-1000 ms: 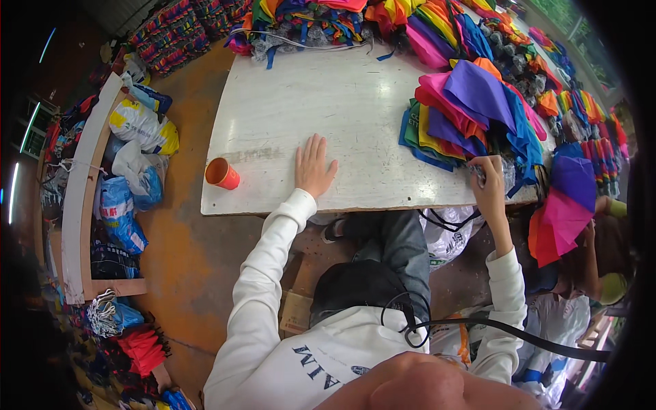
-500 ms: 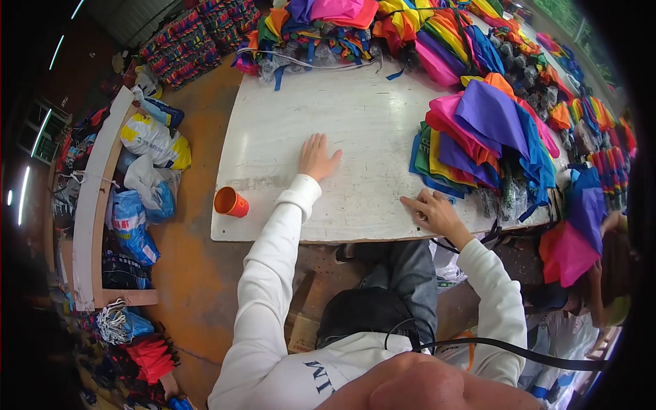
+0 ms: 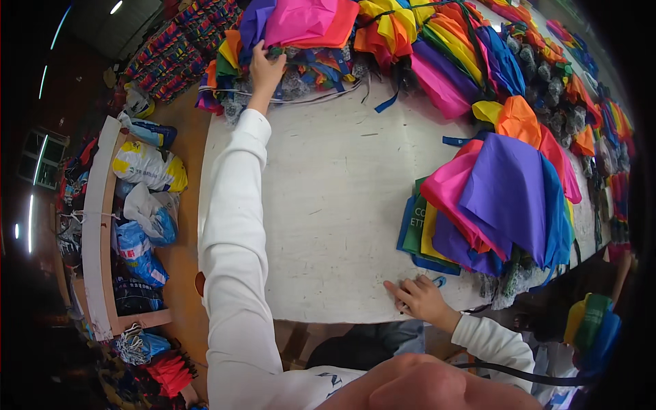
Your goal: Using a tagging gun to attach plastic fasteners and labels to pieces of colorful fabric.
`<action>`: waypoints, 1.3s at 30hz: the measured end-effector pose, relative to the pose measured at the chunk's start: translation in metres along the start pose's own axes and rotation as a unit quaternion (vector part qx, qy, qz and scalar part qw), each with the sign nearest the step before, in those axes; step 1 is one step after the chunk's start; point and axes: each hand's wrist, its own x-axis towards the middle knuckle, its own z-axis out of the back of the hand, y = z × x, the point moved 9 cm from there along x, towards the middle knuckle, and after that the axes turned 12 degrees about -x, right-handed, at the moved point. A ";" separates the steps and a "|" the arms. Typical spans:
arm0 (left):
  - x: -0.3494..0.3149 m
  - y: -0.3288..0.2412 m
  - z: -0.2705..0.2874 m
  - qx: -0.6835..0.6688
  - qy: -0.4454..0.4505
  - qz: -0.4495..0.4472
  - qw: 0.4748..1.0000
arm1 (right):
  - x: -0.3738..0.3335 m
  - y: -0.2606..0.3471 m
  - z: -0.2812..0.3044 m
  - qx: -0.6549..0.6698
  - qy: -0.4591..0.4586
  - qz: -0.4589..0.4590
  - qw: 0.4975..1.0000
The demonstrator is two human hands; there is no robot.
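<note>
At the far left of the white table [image 3: 335, 198], head view, the only view to list:

Item: left hand [image 3: 266, 74], arm stretched out, fingertips at the near edge of the far cloth pile [image 3: 304, 20], pink and purple on top. Whether they pinch the cloth or only touch it, I cannot tell. Pile lies beyond this hand and to its right, long axis running left to right; the left hand is much the nearer of the two.

Item: right hand [image 3: 422, 298], at the table's near edge, well apart from the left; index finger out, others loosely curled, nothing seen in its grasp. Just beside it, a small blue piece [image 3: 439, 281].

Item: cloth heap [image 3: 506, 195], purple uppermost, beyond the right hand and to its right; long axis hard to tell under the folds.

Writing: pale capitals on a green cloth [image 3: 415, 229] at the heap's left side, partly covered; dark letters on the white shirt [image 3: 331, 384], cut off; print on a white-and-yellow sack [image 3: 147, 167], too small to read.
</note>
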 end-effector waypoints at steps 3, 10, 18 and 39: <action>0.014 -0.003 -0.005 0.074 -0.081 -0.031 0.993 | -0.001 0.001 -0.001 -0.001 0.008 0.006 1.000; 0.033 -0.053 0.017 0.202 -0.193 -0.153 0.948 | 0.000 -0.005 0.000 0.013 -0.008 -0.007 1.000; 0.083 -0.213 0.163 0.160 -0.115 -0.246 0.949 | -0.003 -0.006 -0.002 -0.003 -0.026 -0.033 0.999; -0.318 -0.206 0.077 -0.063 0.492 0.161 0.853 | -0.120 0.170 -0.014 0.857 -0.109 -0.252 0.436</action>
